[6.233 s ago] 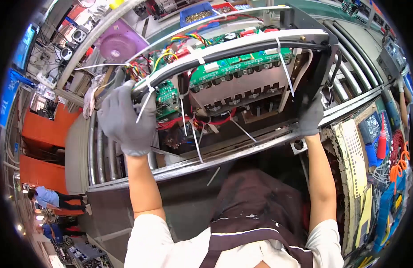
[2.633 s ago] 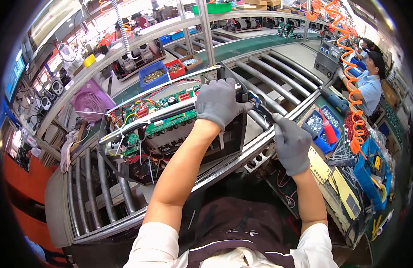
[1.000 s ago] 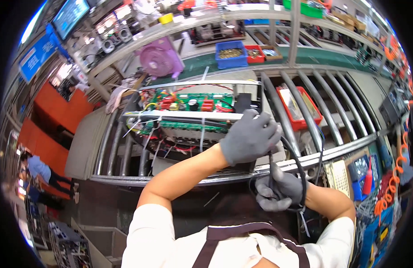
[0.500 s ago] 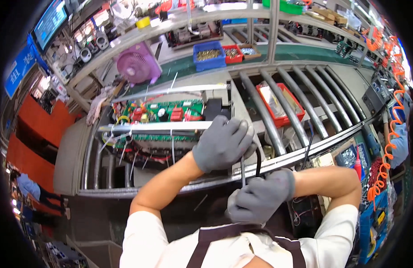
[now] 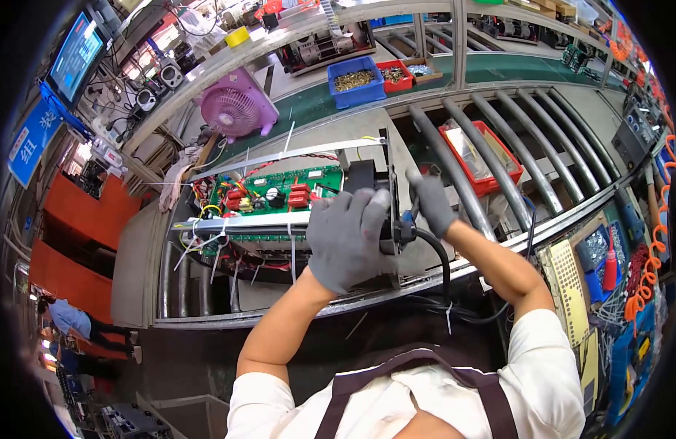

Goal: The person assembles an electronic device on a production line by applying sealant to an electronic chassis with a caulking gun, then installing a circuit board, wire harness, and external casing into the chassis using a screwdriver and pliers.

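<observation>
Main item, one: an open metal frame (image 5: 261, 219) carrying a green circuit board (image 5: 319, 178); I find it near the middle of my view, resting on the roller conveyor (image 5: 455, 174), its long white front rail facing me; red components (image 5: 299, 196) stand on the board, with coloured wires massed at the left end; several white cable ties (image 5: 293, 252) hang from the front rail.

Left hand, one, grey-gloved (image 5: 345, 245): half curled, laid across the frame's front right corner and touching it; thumb stretched to the right; I cannot tell whether the fingers grip.

Right hand, one, grey-gloved (image 5: 431, 205): blurred, just beyond the frame's right end, above and beside a black cable fitting (image 5: 406, 232); I cannot tell how far open it is, nor whether it has hold of anything.

Black cable (image 5: 445, 267), one: it leaves the fitting, bends over and drops past the conveyor's front edge; one pale tie hangs low on it.

Surroundings: a red tray (image 5: 488, 186), seen below the rollers, right of the frame; a purple fan (image 5: 232, 110), behind and to the left; a blue bin (image 5: 358, 97) of brass-coloured pieces, at the back, with a smaller red bin (image 5: 398, 84) beside it; a red bottle (image 5: 610, 271) and an orange coiled hose (image 5: 637, 293), far right.
</observation>
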A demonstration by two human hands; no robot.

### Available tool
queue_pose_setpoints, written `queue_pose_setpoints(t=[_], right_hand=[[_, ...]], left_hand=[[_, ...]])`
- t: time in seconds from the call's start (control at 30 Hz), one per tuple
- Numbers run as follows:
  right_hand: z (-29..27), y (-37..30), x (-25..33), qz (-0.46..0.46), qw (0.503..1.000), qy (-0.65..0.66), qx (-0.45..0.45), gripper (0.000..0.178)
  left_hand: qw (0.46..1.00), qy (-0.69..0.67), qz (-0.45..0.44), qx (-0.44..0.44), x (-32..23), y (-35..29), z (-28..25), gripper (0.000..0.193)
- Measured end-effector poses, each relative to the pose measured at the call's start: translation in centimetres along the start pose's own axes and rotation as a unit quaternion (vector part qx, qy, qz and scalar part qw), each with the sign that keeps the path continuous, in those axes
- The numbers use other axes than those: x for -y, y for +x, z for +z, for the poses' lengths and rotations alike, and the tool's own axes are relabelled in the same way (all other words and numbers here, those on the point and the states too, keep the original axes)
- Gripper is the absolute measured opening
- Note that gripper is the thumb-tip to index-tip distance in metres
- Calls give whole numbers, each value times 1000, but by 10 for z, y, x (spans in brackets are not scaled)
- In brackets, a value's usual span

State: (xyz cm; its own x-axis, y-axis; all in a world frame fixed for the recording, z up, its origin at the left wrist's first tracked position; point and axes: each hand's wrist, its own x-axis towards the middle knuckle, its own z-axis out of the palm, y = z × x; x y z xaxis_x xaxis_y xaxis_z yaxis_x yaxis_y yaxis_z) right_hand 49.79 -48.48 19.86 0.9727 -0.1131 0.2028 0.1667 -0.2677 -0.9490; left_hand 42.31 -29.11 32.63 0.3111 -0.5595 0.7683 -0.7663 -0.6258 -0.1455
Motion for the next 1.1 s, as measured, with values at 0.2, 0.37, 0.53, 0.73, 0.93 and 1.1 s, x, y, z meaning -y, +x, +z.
queue_pose_setpoints(t=[0.2,0.37,0.53,0.73,0.93,1.1], right_hand=[[2,-144,33,206,904,209,313,75],[-6,-188,95,308,649,484,499,81],[-30,-180,105,266,860,183,395,59],[-64,-180,162,-621,740,-258,13,18],[-8,-117,146,-780,535,-217,240,24],[-30,-69,181,-657,728,-57,190,19]], left_hand=[[991,-52,4,127,-3,3,-20,90],[987,11,93,130,-10,-2,-10,65],[992,-4,127,11,-11,-5,-1,36],[992,-20,100,69,-9,-6,2,43],[993,-46,78,77,-9,-4,-7,39],[990,-94,17,-107,-4,-29,20,52]])
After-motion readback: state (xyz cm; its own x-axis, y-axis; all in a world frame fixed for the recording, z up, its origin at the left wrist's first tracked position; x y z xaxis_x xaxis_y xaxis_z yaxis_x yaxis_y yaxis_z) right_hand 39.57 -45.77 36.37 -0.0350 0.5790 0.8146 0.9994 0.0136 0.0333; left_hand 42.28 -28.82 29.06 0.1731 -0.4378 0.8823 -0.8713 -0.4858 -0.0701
